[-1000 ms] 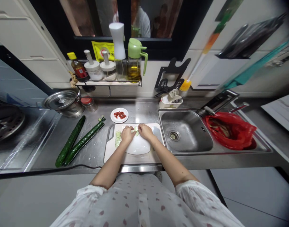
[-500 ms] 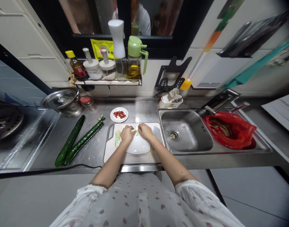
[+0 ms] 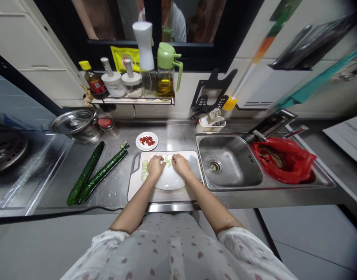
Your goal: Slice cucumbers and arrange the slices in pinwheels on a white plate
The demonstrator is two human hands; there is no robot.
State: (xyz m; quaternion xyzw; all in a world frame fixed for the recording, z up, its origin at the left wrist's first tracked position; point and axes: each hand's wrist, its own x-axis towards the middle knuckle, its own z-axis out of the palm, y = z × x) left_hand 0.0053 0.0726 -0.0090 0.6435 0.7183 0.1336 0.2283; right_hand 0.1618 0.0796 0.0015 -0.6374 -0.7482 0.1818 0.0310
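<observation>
1. At frame centre, thin pale-green cucumber slices point(image 3: 168, 158) lie on the glossy white plate point(image 3: 170, 182), between the bent-fingered left hand point(image 3: 156, 166) and right hand point(image 3: 181, 165) — whether either pinches one, I cannot tell. A fingertip nudge could shift them.
2. Left of centre, the overlapping row of slices point(image 3: 144, 171) on the grey-edged white cutting board point(image 3: 134, 190) could scatter if the left hand swings outward.

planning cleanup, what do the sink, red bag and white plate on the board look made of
Sink: probably stainless steel, satin finish, by its grey sheen. Red bag: likely thin plastic, shiny, by its crinkled folds. White plate: glossy, likely ceramic by its shine, possibly plastic.
</observation>
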